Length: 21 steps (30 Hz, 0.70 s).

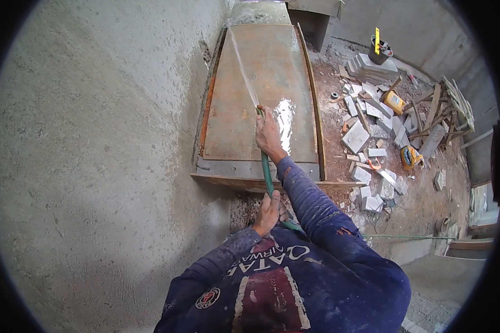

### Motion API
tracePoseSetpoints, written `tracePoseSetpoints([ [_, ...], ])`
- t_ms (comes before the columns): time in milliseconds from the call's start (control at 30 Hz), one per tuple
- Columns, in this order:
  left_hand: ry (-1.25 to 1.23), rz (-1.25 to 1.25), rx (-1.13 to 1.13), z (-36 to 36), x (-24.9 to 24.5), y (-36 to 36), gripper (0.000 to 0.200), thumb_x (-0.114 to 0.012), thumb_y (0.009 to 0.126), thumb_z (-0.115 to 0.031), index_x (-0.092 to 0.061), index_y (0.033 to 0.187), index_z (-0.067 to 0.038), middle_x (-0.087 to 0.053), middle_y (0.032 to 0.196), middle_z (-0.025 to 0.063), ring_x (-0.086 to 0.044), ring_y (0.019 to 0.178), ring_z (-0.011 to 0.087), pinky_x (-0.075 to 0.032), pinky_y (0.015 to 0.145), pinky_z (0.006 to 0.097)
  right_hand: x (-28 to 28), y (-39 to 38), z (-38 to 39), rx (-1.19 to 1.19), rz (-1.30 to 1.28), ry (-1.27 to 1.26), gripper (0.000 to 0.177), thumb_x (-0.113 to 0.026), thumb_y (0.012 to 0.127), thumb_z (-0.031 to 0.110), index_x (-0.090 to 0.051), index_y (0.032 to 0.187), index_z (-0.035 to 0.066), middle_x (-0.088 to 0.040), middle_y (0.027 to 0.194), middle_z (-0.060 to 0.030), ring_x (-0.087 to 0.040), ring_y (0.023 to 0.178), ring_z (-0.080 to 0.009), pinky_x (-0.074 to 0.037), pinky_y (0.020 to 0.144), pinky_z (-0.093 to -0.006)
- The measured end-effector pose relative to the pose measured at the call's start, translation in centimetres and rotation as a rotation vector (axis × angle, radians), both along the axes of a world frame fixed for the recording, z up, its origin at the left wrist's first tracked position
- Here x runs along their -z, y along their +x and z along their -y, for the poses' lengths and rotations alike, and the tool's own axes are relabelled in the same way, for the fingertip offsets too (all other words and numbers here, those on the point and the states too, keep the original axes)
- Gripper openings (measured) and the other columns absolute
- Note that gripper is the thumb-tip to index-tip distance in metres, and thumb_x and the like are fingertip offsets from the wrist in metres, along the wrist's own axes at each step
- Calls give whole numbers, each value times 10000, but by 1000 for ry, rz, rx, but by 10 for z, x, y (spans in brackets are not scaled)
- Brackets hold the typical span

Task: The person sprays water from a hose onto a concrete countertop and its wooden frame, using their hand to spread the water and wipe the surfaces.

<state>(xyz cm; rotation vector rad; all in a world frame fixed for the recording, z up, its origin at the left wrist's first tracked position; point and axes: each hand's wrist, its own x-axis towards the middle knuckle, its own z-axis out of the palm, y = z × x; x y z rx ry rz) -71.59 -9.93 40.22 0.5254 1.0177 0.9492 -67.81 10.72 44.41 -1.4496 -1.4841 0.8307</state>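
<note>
Directing water jet (243,67) over flat wet panel (228,119): green hose (267,175) held at two places, its mouth above panel. Right hand (268,133) forward, fingers wrapped around hose near mouth, seemingly to aim and narrow jet. Left hand (268,213) farther back, near chest, fingers curled around hose, likely taking its weight. Wooden board (314,111) along panel's right edge, perhaps confining water; rubble (355,137) lies beyond.

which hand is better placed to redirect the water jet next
Probably the right hand: it grips the green hose near the spraying end, stretched out over the panel, while the left hand holds it further back.
</note>
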Motion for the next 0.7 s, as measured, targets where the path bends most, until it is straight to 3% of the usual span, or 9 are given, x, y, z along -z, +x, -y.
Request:
tracePoseSetpoints([
  [100,9,17,13,4,4,-1,389,-414,1012,-478,-335,915,-111,-401,618,15,-443,472,151,-459,505,335,3,0,2,-44,19,-144,326,-453,979,149,-463,1292,58,-608,1090,-229,-602,1002,-395,-461,850,-443],
  [200,6,16,28,6,5,-2,389,-408,1014,-479,-335,916,-110,-398,618,14,-445,479,151,-456,508,333,22,-1,-2,29,-5,47,320,-458,980,157,-466,1292,84,-623,1032,-225,-616,944,-402,-464,807,-462],
  [300,8,14,37,10,3,-1,380,-399,1019,-472,-340,914,-111,-395,619,13,-443,486,151,-447,502,328,23,-3,1,-79,2,-111,318,-456,982,160,-467,1294,101,-624,1017,-235,-617,926,-411,-461,799,-474],
  [367,25,21,39,10,2,0,373,-393,1022,-465,-344,910,-112,-393,619,12,-441,488,150,-441,497,325,28,-10,2,-129,10,90,306,-437,975,182,-451,1275,124,-612,944,-288,-604,851,-485,-442,738,-541],
  [400,6,29,42,13,1,0,363,-387,1026,-456,-354,913,-112,-393,619,11,-442,492,149,-436,493,323,31,-8,5,-166,33,-96,314,-435,969,185,-449,1275,111,-610,972,-292,-593,908,-496,-444,776,-537],
  [533,-4,75,87,24,11,-4,351,-377,1034,-439,-387,919,-108,-397,622,9,-441,500,146,-427,489,318,54,-15,10,-260,72,-84,329,-441,959,177,-451,1276,90,-609,1019,-290,-585,970,-493,-447,836,-525],
  [600,-11,109,57,33,14,-3,355,-378,1033,-441,-393,921,-104,-405,631,10,-440,504,146,-424,490,317,58,-22,18,-362,48,-234,340,-440,952,180,-457,1276,77,-610,1055,-287,-583,1013,-480,-448,880,-514],
  [700,12,153,53,43,16,-7,357,-382,1033,-441,-402,932,-99,-420,650,16,-439,511,146,-419,498,313,86,-29,25,-401,65,-90,341,-432,953,187,-464,1276,82,-618,1051,-277,-593,1020,-461,-449,892,-505],
])
